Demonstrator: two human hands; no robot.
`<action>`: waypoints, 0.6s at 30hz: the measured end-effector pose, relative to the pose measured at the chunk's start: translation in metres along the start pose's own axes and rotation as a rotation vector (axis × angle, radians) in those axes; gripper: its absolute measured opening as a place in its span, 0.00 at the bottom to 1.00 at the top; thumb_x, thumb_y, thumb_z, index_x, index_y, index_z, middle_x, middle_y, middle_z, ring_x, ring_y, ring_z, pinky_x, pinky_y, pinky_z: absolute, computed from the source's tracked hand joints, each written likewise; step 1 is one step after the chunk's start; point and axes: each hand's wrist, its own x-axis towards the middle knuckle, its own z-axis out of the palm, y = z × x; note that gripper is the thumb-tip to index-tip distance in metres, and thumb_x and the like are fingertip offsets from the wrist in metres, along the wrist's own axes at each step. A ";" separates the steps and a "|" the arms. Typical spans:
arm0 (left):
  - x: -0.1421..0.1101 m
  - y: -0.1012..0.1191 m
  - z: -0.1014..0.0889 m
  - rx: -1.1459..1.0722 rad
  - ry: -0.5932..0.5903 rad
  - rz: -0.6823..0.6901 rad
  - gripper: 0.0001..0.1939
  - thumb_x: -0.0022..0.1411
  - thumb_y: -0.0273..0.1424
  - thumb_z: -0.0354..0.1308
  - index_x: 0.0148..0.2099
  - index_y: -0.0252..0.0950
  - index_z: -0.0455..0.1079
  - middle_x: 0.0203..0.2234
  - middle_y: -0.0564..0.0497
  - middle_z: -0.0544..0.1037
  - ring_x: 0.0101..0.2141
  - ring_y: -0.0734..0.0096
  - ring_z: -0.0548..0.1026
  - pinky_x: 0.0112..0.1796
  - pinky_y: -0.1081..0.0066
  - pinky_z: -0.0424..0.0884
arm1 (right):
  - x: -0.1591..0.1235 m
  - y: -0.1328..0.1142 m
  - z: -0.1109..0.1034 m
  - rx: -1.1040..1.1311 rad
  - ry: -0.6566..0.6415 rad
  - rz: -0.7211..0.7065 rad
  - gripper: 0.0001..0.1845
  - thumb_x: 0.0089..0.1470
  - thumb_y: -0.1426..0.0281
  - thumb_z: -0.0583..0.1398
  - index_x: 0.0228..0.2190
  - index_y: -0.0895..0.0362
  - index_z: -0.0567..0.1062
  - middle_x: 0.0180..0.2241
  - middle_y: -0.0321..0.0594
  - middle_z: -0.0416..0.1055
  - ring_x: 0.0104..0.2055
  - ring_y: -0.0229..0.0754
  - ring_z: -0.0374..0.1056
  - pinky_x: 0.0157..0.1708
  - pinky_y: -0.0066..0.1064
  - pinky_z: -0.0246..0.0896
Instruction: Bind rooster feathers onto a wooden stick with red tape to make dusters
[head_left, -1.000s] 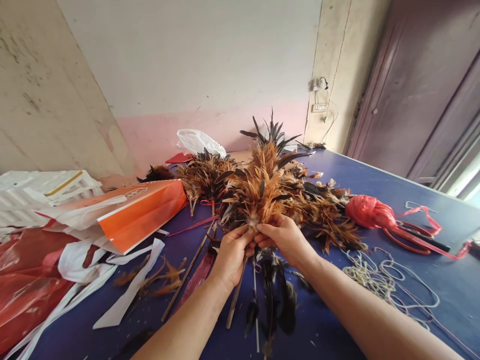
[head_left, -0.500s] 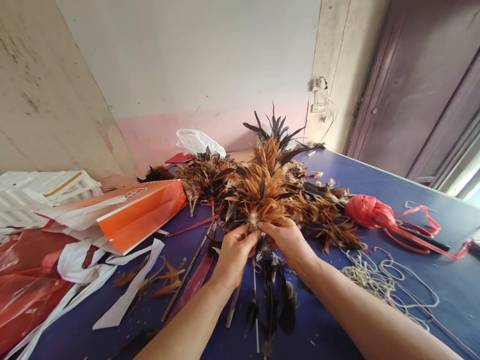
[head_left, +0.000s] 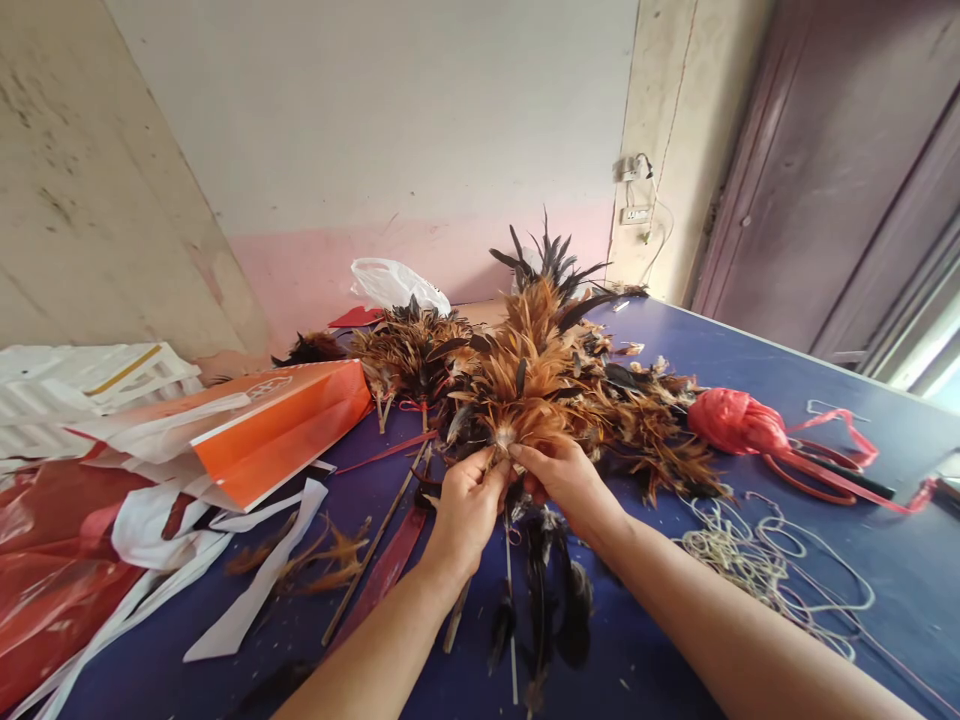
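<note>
A feather duster (head_left: 529, 375) with brown and black feathers points away from me, its dark-tipped end towards the wall. My left hand (head_left: 471, 505) is closed around its near end, thumb and fingers pinching where the pale quills gather. Beside it, my right hand (head_left: 570, 485) pinches the same spot, thumb and fingertips pressed against the feather bases. A wooden stick (head_left: 457, 618) comes out below my left hand; my fingers hide where it meets the feathers. Loose black feathers (head_left: 574, 610) lie on the blue table just below my hands.
More brown feathers (head_left: 660, 430) spread to the right, and another feather bunch (head_left: 416, 350) lies behind. A red plastic ribbon roll (head_left: 731, 420), scissors (head_left: 817, 475) and tangled string (head_left: 750, 565) are at right. An orange paper bag (head_left: 281, 435) and white strips (head_left: 259, 575) lie left.
Both hands stay at the feather bases, with only small finger movements. The lower end of the stick has swung slightly left.
</note>
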 end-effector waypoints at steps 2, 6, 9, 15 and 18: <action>0.002 0.001 -0.003 0.023 0.030 0.027 0.13 0.53 0.40 0.58 0.30 0.33 0.68 0.16 0.58 0.59 0.18 0.81 0.53 0.19 0.78 0.47 | 0.000 0.000 -0.002 -0.123 -0.067 0.024 0.15 0.46 0.58 0.60 0.27 0.58 0.67 0.20 0.32 0.66 0.16 0.31 0.58 0.13 0.22 0.49; 0.010 -0.002 -0.013 0.077 0.090 0.062 0.11 0.53 0.37 0.57 0.30 0.33 0.68 0.16 0.57 0.61 0.18 0.80 0.54 0.19 0.78 0.48 | -0.002 -0.005 -0.005 -0.473 -0.190 0.012 0.15 0.53 0.62 0.54 0.23 0.59 0.69 0.16 0.32 0.62 0.15 0.30 0.54 0.15 0.22 0.48; 0.015 -0.006 -0.019 0.142 0.115 0.048 0.10 0.53 0.37 0.56 0.28 0.34 0.66 0.13 0.59 0.58 0.15 0.81 0.52 0.18 0.78 0.47 | -0.009 -0.008 -0.002 -0.817 -0.154 -0.253 0.16 0.55 0.68 0.52 0.19 0.59 0.68 0.15 0.33 0.61 0.18 0.31 0.55 0.20 0.23 0.47; 0.015 -0.002 -0.022 0.393 0.066 0.179 0.10 0.56 0.34 0.51 0.26 0.35 0.66 0.16 0.58 0.64 0.20 0.77 0.60 0.22 0.77 0.56 | -0.027 -0.013 0.006 -1.280 -0.205 -0.635 0.11 0.56 0.73 0.49 0.25 0.59 0.68 0.23 0.38 0.68 0.23 0.34 0.61 0.25 0.27 0.45; 0.009 0.001 -0.014 0.479 0.052 0.268 0.10 0.56 0.31 0.49 0.27 0.35 0.68 0.20 0.55 0.69 0.26 0.72 0.66 0.28 0.75 0.61 | -0.034 -0.020 0.006 -1.279 -0.209 -0.693 0.11 0.56 0.74 0.49 0.25 0.59 0.67 0.24 0.38 0.68 0.25 0.35 0.62 0.26 0.27 0.46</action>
